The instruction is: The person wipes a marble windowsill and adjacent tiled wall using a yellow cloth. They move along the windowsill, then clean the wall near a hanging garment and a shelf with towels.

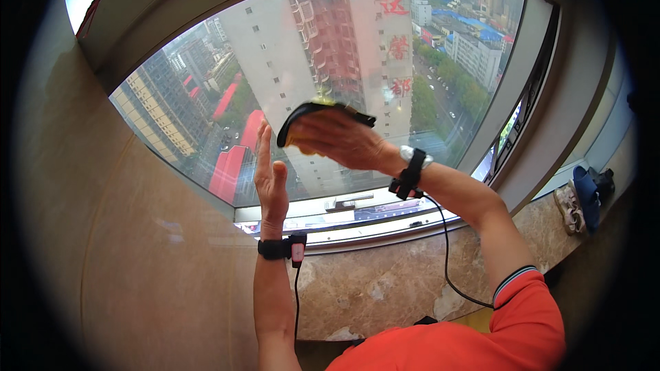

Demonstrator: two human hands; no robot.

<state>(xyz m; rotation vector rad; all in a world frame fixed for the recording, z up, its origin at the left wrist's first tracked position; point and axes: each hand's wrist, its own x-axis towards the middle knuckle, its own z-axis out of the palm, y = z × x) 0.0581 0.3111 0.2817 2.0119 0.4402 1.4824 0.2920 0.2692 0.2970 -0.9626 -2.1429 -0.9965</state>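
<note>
My right hand (pixel 335 136) is pressed over a black-edged yellow pad (pixel 295 115), which looks like a window-cleaning tool. Its fingers point left, and the hand and pad are slightly blurred. Behind them is a large window pane (pixel 438 131); whether the pad touches the glass cannot be told. My left hand (pixel 270 180) is raised near the pane's lower left, fingers upright and thumb apart, holding nothing. It is left of the pad with a small gap between them. I cannot tell whether the left palm rests on a surface.
Below the pane runs a pale window frame with a handle (pixel 348 203). A brown marble sill (pixel 371 288) lies before me, with shoes (pixel 585 198) at its far right. Tiled wall (pixel 154 247) borders the left. Cables (pixel 447 252) hang from both wrist straps. Tall buildings stand outside.
</note>
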